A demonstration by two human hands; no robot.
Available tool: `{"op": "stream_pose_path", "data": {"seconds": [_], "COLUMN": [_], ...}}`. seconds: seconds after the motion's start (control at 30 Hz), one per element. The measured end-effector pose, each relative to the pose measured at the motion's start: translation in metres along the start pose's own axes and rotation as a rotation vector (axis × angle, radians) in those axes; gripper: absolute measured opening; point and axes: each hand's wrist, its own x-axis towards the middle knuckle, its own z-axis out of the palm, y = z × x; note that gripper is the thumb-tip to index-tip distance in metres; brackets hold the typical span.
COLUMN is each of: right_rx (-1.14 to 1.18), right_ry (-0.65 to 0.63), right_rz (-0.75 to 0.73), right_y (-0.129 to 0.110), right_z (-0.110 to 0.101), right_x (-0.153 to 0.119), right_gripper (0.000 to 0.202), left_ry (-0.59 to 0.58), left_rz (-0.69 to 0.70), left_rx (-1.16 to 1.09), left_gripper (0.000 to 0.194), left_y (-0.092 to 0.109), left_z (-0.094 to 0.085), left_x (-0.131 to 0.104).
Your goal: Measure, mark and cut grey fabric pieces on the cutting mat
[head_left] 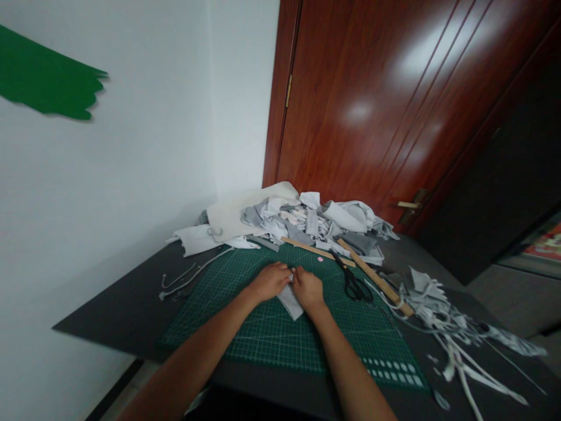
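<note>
A small piece of light grey cloth [291, 303] lies on the green cutting mat [280, 345], its lower end pointing toward me. At its upper end, my left hand [272, 279] has its fingers closed on the cloth. My right hand [307, 287] pinches the same end from the other side, and the fingertips of both hands nearly meet. Black scissors [357, 286] rest on the mat to the right of my hands.
Behind the mat is a heap of grey and white cloth [311, 222]. Two wooden rulers [318, 250] lie near the scissors. Tangled strips [442, 321] cover the dark table's [118, 310] right side; cords lie at the left. A wall and a door [350, 117] stand behind.
</note>
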Motion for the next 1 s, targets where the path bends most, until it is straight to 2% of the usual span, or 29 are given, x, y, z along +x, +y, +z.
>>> {"op": "stream_pose_path", "data": {"seconds": [1.0], "right_rx": [-0.020], "right_ry": [-0.020], "right_rz": [-0.010], "right_y": [-0.0009], "right_z": [-0.0005], "right_x": [0.0014], "right_gripper": [0.033], "left_ry": [0.002], "left_rz": [-0.026], "left_rx": [-0.006], "left_gripper": [0.017], "left_y": [-0.0002], "left_z": [0.0013], "left_x": [0.0004]}}
